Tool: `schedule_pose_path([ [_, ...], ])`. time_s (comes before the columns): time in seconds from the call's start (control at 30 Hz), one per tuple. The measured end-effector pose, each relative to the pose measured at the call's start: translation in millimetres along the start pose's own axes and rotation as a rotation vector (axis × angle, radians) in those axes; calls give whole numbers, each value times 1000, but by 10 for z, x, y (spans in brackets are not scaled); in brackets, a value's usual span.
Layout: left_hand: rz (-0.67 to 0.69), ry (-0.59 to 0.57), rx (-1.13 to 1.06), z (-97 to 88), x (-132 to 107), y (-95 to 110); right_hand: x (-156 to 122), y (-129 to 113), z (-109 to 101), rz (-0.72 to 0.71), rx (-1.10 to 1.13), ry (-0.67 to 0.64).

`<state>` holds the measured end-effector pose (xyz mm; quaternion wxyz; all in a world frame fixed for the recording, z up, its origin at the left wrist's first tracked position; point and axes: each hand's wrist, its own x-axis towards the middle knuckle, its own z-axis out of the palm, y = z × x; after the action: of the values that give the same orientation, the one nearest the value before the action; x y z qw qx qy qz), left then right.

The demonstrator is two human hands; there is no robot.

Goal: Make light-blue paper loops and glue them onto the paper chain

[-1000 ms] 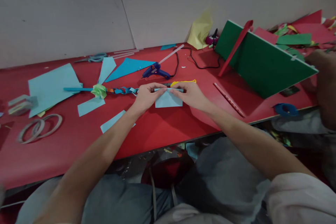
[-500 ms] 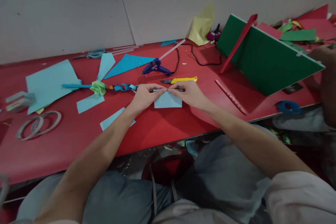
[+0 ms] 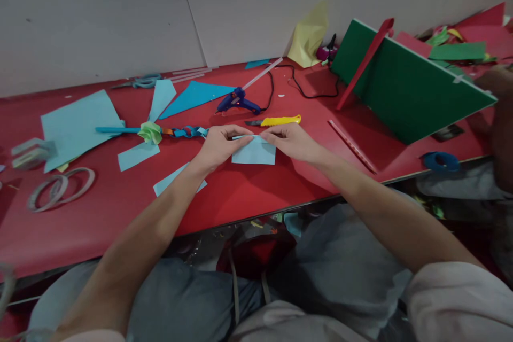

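Observation:
Both hands pinch the upper edge of a light blue piece of paper (image 3: 254, 152) just above the red table. My left hand (image 3: 219, 144) has thumb and fingertips closed on that edge near its middle. My right hand (image 3: 292, 140) grips the same edge a little further right, thumb against forefinger. Right behind the fingers lies a yellow box cutter (image 3: 280, 121) with its blade pointing left. A blue paper chain (image 3: 188, 132) ends beside my left hand, joined to a green paper flower (image 3: 149, 133) and a blue stick. Beyond them rests a blue glue gun (image 3: 238, 101) with a glue stick in it.
Tape rings (image 3: 82, 186), a tape dispenser (image 3: 30, 154), scissors (image 3: 146, 81) and light blue sheets (image 3: 82, 125) lie left. On the right stand a green board (image 3: 409, 83), a pencil (image 3: 352, 147) and blue tape (image 3: 441, 161). Another person's arm (image 3: 503, 123) is at the far right.
The light blue paper has shifted slightly left. My fingertips have moved a little apart along its upper edge, the right hand's grip now further from the left's.

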<state>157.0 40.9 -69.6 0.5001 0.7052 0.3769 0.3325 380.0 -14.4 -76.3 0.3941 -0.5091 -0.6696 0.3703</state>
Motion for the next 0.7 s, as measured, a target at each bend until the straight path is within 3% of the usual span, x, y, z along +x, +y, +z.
schedule_pose_path([
  [0.23,-89,0,-81,1,9,-2,-2,-18,-2,-10,56,29],
  [0.7,-105,-51,-96,-16,-4,8,-6,-29,21,-8,71,73],
])
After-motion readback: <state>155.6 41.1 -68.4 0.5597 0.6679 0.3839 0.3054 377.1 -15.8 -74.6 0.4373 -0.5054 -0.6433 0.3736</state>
